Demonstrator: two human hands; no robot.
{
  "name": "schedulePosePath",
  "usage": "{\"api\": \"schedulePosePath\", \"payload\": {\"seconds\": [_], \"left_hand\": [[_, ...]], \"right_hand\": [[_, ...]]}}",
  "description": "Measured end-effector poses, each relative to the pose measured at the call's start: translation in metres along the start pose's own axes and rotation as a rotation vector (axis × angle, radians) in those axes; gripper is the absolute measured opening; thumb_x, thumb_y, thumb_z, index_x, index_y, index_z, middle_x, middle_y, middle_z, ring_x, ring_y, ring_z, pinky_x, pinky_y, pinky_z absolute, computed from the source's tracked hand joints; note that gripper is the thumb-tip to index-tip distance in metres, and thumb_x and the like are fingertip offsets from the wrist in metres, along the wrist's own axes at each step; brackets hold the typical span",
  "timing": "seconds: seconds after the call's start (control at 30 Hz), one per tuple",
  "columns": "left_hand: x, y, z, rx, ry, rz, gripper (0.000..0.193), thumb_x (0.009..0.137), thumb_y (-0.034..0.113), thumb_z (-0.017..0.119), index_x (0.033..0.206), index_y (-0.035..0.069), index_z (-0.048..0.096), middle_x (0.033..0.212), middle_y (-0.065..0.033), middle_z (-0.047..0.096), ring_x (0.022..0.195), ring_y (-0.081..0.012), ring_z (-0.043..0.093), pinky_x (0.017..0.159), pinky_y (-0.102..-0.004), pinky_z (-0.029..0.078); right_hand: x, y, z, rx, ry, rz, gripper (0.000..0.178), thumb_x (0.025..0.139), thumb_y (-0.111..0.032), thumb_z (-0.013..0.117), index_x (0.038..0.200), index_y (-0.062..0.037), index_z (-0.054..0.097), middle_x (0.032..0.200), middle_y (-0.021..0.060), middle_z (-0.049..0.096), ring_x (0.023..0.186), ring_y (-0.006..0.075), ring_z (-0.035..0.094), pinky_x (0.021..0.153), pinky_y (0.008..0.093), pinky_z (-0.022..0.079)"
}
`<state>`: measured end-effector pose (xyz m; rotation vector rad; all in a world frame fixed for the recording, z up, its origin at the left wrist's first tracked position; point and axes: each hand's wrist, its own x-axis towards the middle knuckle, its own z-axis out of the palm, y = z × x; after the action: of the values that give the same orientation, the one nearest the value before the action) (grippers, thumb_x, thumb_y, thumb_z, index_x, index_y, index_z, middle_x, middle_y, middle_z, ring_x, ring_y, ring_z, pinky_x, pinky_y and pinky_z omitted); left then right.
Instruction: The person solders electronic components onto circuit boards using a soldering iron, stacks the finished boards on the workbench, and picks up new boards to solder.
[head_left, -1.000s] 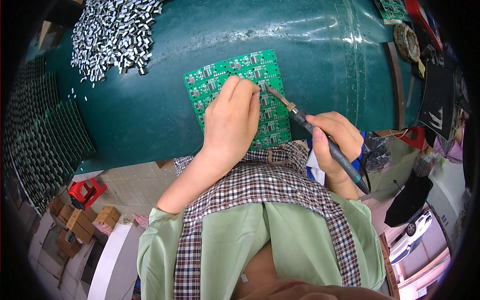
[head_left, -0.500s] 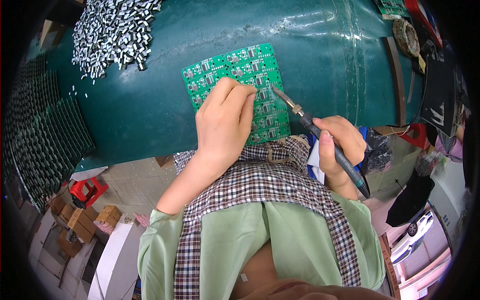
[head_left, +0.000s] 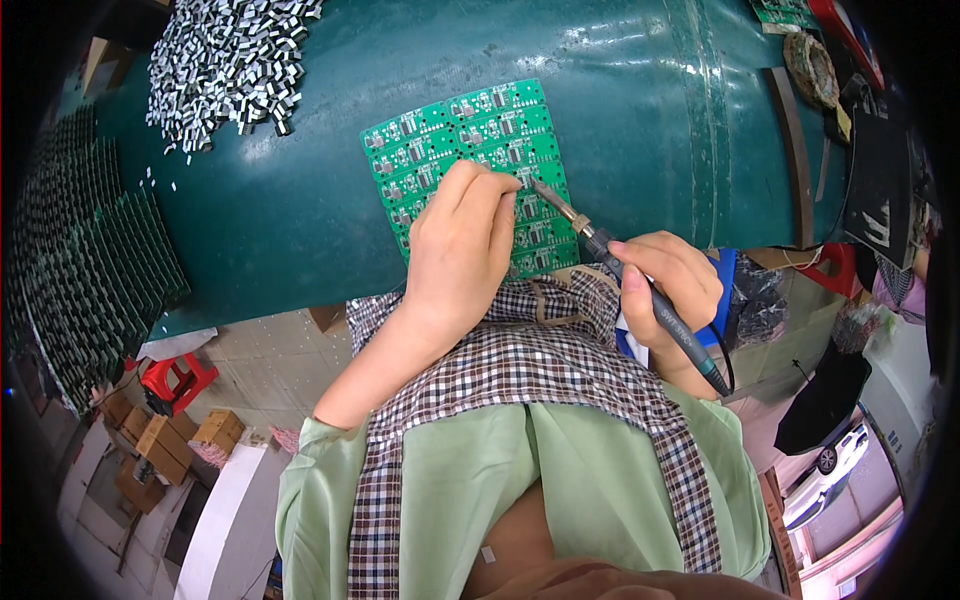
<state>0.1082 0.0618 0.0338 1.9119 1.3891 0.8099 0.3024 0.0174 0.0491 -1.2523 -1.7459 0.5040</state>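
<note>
Circuit-board panel [head_left: 515,140]: a green sheet of small boards in 2 columns, lying flat on the green tabletop [head_left: 640,120], its near end close to the checked apron [head_left: 520,370]
Left hand [head_left: 460,245]: over the panel's middle, thumb and forefinger closed in a pinch above the right column; whether anything sits between them, I cannot tell
Right hand [head_left: 668,285]: gripping the soldering iron [head_left: 598,243] like a pen, around its dark handle
Iron's tip [head_left: 541,187]: slanting up and left to the right column, just beside the left fingertips; I cannot tell whether it touches the board
Loose parts [head_left: 230,75]: a heap of small white-and-black pieces at the tabletop's far left
Board stacks [head_left: 115,255]: dense rows along the left side
Right side: a tape roll [head_left: 811,70] near a long dark bar [head_left: 790,160]
Floor, left: 1 red stool [head_left: 178,382] and brown cartons [head_left: 165,447]
</note>
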Motion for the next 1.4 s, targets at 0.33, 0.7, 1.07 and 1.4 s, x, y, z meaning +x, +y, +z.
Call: {"api": "schedulePosePath", "payload": {"seconds": [0.33, 0.7, 1.07, 1.4], "left_hand": [[-0.006, 0.005, -0.002, 0.119, 0.006, -0.009, 0.013, 0.078, -0.004, 0.066, 0.088, 0.004, 0.061, 0.081, -0.0063, 0.055, 0.060, -0.0174, 0.054, 0.051, -0.0283, 0.042], [-0.012, 0.006, -0.001, 0.035, -0.051, 0.015, 0.014, 0.078, -0.005, 0.063, 0.089, 0.002, 0.058, 0.083, -0.0084, 0.055, 0.062, -0.0214, 0.055, 0.053, -0.0328, 0.044], [-0.021, 0.012, -0.002, 0.217, -0.077, 0.112, 0.014, 0.076, -0.003, 0.064, 0.085, 0.004, 0.057, 0.079, -0.0074, 0.051, 0.067, -0.0256, 0.059, 0.055, -0.0374, 0.048], [-0.030, 0.011, 0.004, 0.069, 0.001, 0.054, 0.014, 0.076, -0.004, 0.065, 0.086, 0.003, 0.059, 0.082, -0.0057, 0.057, 0.056, -0.0151, 0.050, 0.050, -0.0279, 0.040]], "right_hand": [[-0.009, -0.001, -0.006, 0.025, 0.081, -0.007, 0.013, 0.068, -0.006, 0.062, 0.077, 0.0012, 0.066, 0.062, 0.0104, 0.062, 0.051, 0.0234, 0.062, 0.047, 0.0300, 0.048], [-0.011, 0.000, -0.004, 0.004, 0.026, -0.056, 0.012, 0.068, -0.008, 0.062, 0.077, -0.0004, 0.067, 0.061, 0.0087, 0.062, 0.050, 0.0206, 0.061, 0.044, 0.0287, 0.045], [-0.023, -0.005, -0.008, -0.008, 0.018, -0.087, 0.013, 0.069, -0.008, 0.063, 0.077, 0.0007, 0.067, 0.062, 0.0101, 0.062, 0.051, 0.0218, 0.061, 0.045, 0.0297, 0.047], [-0.030, -0.003, -0.008, 0.009, 0.036, -0.081, 0.014, 0.067, -0.007, 0.063, 0.078, 0.0005, 0.067, 0.061, 0.0097, 0.061, 0.051, 0.0222, 0.061, 0.045, 0.0296, 0.046]]}}
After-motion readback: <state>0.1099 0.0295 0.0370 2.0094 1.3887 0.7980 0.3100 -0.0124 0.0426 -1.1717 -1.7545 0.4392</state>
